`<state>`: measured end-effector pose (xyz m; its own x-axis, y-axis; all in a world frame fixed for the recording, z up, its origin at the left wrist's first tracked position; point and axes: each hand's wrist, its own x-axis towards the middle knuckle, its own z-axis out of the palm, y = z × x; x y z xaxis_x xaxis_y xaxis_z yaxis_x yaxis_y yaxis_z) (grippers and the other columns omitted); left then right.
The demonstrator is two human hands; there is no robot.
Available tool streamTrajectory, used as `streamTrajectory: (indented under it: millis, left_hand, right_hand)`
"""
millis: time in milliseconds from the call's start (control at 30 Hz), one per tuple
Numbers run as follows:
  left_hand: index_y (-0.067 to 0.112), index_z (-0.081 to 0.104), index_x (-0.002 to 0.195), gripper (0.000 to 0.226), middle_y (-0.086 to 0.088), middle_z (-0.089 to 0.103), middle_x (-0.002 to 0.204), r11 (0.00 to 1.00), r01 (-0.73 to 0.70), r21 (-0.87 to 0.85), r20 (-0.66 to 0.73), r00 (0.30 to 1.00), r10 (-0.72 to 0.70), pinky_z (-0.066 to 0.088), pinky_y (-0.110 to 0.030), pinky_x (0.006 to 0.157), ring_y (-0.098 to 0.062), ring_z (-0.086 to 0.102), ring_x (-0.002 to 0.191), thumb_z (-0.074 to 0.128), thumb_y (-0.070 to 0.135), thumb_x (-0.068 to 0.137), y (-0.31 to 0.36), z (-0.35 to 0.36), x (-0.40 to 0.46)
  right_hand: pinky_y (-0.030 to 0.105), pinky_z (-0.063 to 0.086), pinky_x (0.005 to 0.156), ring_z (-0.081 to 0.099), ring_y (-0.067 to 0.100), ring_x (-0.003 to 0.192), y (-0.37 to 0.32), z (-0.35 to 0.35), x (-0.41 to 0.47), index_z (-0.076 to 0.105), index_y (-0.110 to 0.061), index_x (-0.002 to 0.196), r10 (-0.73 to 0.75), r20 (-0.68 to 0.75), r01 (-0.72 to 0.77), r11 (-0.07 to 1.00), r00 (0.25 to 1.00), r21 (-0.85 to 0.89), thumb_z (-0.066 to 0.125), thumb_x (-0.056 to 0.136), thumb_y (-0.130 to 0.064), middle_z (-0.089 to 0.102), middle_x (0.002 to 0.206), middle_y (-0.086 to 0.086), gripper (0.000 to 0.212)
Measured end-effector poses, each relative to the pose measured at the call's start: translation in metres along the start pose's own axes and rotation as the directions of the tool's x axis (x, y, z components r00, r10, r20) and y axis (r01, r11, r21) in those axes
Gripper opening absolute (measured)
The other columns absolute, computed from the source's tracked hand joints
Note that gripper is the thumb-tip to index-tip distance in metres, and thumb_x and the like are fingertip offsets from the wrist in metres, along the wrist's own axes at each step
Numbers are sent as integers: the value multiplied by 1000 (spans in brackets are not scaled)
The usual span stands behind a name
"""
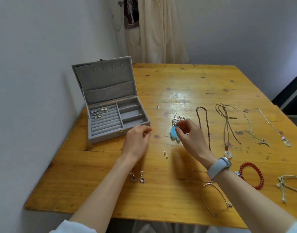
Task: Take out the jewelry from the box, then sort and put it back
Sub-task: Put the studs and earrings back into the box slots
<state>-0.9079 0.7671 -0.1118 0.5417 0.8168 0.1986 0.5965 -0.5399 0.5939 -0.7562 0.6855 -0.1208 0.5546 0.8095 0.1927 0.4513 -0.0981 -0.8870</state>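
The grey jewelry box (95,137) stands open at the table's left, with flower earrings (99,112) pressed into its ring rolls. My right hand (190,135) pinches the blue feather earrings (175,132), which lie near the table's middle. My left hand (138,138) hovers just right of the box's front corner, fingertips pinched on something small that glints; I cannot make out what it is. A loose stud (165,154) lies between my wrists. Two pink drop earrings (137,177) rest beside my left forearm.
Several necklaces (228,125) lie in a row at the right. A red bead bracelet (252,175), a cord bracelet (289,184) and a thin metal bangle (213,197) lie near the front right. A tiny piece (157,107) lies behind the feather earrings. Wall at left.
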Motion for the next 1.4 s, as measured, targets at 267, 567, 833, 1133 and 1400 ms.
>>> streamTrajectory:
  millis: [267, 567, 833, 1133, 1400]
  left_hand:
    - [10, 65, 109, 22, -4, 67, 102, 991, 123, -60, -313, 940, -135, 43, -18, 75, -8, 55, 88, 56, 11, 89, -62, -64, 15]
    - [16, 67, 106, 20, -10, 67, 95, 969, 215, 118, -404, 902, -151, 46, -39, 80, -24, 58, 90, 57, 18, 89, -108, -73, 57]
    - [21, 66, 108, 21, -3, 67, 97, 948, 170, 268, -374, 926, -60, 26, -22, 78, -17, 54, 93, 57, 25, 89, -116, -57, 86]
    - [22, 72, 96, 17, -1, 65, 99, 920, 146, 364, -363, 932, -4, 31, -32, 79, -22, 49, 95, 67, 20, 80, -122, -51, 89]
    - [22, 67, 108, 30, -5, 56, 101, 909, 135, 393, -349, 937, 11, 30, -35, 76, -25, 47, 97, 65, 15, 79, -125, -49, 89]
  right_hand:
    - [7, 40, 60, 55, 14, 70, -33, 64, 31, 61, -11, 90, -121, 85, 121, 993, 989, 5, 56, 84, -4, 60, 76, 3, 11]
    - [11, 44, 69, 53, 2, 79, -54, 138, 75, 57, -14, 102, -208, 206, 213, 977, 956, -2, 50, 91, -11, 57, 90, -4, 14]
    - [22, 46, 79, 54, 10, 86, -55, 169, 110, 58, -10, 101, -171, 175, 180, 983, 970, -37, 54, 88, -10, 57, 90, -3, 13]
    - [16, 39, 74, 50, 9, 83, -47, 186, 122, 59, -9, 99, -233, 224, 262, 959, 946, -105, 55, 87, -9, 58, 96, 2, 12]
    - [29, 46, 81, 49, 14, 97, -47, 191, 125, 63, -13, 100, -263, 239, 312, 930, 935, -196, 56, 88, -16, 53, 103, 2, 15]
